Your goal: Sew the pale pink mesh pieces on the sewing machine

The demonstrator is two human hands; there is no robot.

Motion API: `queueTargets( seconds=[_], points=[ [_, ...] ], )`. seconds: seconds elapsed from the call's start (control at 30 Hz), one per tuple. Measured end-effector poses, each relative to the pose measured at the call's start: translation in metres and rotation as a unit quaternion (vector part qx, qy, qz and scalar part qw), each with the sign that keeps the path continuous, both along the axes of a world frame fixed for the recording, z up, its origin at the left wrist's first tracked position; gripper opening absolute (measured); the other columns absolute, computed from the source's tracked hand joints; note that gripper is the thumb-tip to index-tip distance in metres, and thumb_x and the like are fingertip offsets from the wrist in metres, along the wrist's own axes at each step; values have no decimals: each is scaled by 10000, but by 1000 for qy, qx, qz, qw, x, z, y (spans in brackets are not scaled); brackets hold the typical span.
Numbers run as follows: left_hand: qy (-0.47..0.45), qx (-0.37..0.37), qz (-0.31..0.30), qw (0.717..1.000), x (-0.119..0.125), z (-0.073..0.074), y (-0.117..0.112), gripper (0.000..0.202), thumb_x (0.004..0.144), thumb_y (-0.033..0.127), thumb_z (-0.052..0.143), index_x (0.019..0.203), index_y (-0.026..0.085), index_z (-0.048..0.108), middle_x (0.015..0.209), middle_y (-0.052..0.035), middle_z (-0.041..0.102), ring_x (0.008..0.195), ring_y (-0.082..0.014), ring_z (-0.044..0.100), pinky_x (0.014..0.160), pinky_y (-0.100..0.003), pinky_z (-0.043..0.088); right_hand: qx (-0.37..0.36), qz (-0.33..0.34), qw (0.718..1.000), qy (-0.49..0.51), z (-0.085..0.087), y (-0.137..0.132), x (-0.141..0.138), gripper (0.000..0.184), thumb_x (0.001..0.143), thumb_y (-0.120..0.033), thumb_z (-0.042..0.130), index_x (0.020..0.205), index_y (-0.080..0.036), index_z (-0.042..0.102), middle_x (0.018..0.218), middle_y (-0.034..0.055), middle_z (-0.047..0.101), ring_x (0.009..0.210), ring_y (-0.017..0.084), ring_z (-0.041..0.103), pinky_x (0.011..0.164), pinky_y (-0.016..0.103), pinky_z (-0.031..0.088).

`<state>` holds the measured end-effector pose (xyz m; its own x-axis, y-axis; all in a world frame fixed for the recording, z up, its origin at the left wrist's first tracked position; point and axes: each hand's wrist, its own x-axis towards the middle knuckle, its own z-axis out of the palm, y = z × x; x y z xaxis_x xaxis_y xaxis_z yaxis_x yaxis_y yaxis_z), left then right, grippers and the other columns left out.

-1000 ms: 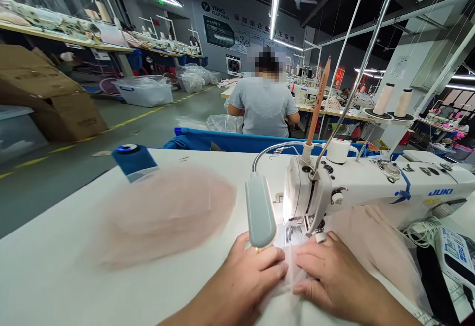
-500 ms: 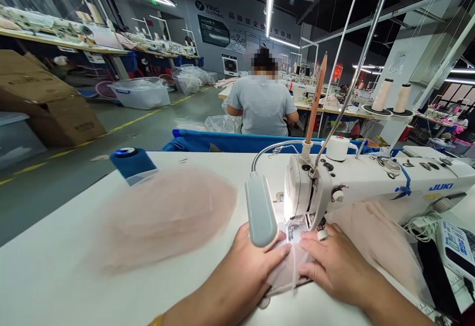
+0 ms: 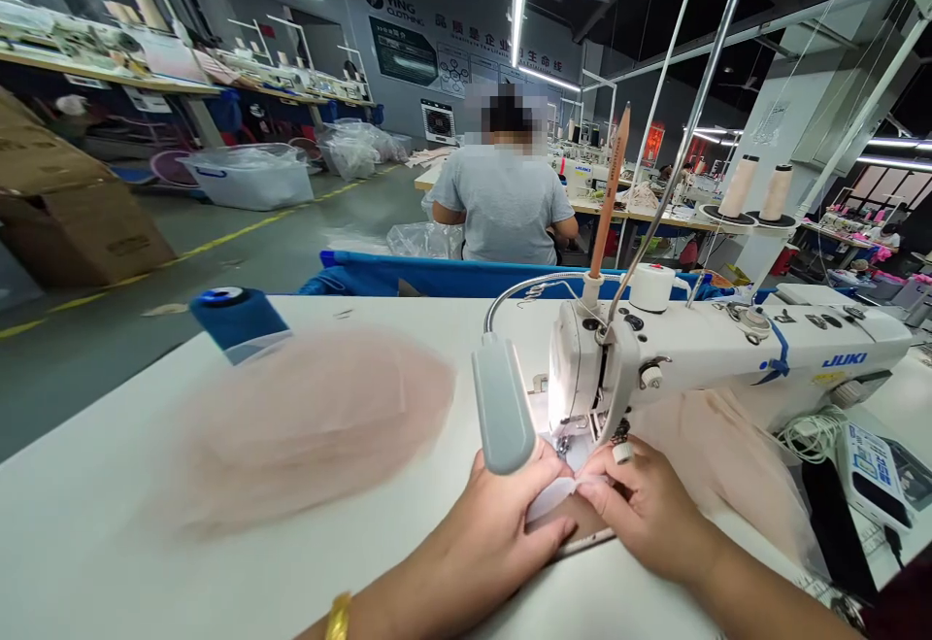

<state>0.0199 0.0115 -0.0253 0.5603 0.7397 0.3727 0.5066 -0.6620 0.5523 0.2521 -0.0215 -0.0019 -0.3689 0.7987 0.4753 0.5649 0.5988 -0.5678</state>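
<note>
A small piece of pale, sheer fabric (image 3: 551,501) lies in front of the needle area of a white sewing machine (image 3: 575,368). My right hand (image 3: 648,509) pinches its edge between thumb and forefinger. On the other side, my left hand (image 3: 495,514) grips the fabric, forefinger close to my right fingertips and thumb lower down. The grey lamp head (image 3: 504,407) hides part of my left fingers. Behind my right hand, more sheer pinkish fabric (image 3: 717,455) spreads under the machine arm.
Sheer pink fabric (image 3: 313,426) lies on the white table (image 3: 94,543) at left, beside a blue thread cone (image 3: 237,320). A pencil (image 3: 610,193) stands upright on the machine. A white control box (image 3: 874,470) is at right. Ahead, a person (image 3: 502,198) sits facing away.
My right finger and thumb have closed into a pinch on the fabric edge, which is lifted and folded near the needle. My hands have come closer together. The view has shifted slightly.
</note>
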Motion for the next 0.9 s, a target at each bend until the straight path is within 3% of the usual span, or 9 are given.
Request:
queueTargets(
  seconds=[0.1, 0.2, 0.4, 0.63, 0.9],
  points=[
    [-22, 9, 11, 1000, 5, 2, 1, 169, 1009, 317, 629, 873, 247, 700, 929, -32, 718, 901, -270, 629, 826, -392, 463, -9, 1, 1000, 30, 3, -2, -5, 186, 1108, -257, 627, 958, -254, 736, 934, 16, 782, 917, 211, 729, 854, 311, 571],
    [-48, 55, 2, 997, 3, 6, -1, 298, 1091, 299, 509, 857, 235, 683, 852, -30, 686, 820, -245, 599, 798, -392, 432, 11, 12, 999, 31, 4, -3, -5, 196, 1129, -277, 613, 977, -258, 735, 947, 20, 797, 925, 214, 729, 870, 325, 565],
    [0, 152, -81, 985, -9, 3, -18, 285, 1052, 97, 492, 845, 232, 635, 902, -11, 708, 844, -229, 625, 831, -411, 374, 57, 124, 981, -141, 3, -5, 9, 238, 1147, -330, 640, 922, -256, 670, 943, 12, 792, 905, 218, 692, 902, 378, 509],
    [-19, 218, -70, 973, -9, -12, -22, 346, 1010, 31, 454, 926, 261, 698, 849, 14, 718, 747, -208, 620, 813, -413, 327, 62, 98, 964, -239, 2, -8, 13, 192, 1107, -314, 721, 937, -239, 673, 958, -1, 767, 900, 211, 632, 849, 364, 422],
    [16, 252, -29, 967, -10, -11, -6, 394, 1065, 54, 405, 867, 229, 697, 859, -20, 728, 711, -211, 593, 775, -419, 330, 66, 68, 966, -242, 0, 0, 9, 61, 1108, -239, 693, 1053, -255, 712, 1040, 38, 793, 1014, 255, 658, 954, 396, 474]
  ],
)
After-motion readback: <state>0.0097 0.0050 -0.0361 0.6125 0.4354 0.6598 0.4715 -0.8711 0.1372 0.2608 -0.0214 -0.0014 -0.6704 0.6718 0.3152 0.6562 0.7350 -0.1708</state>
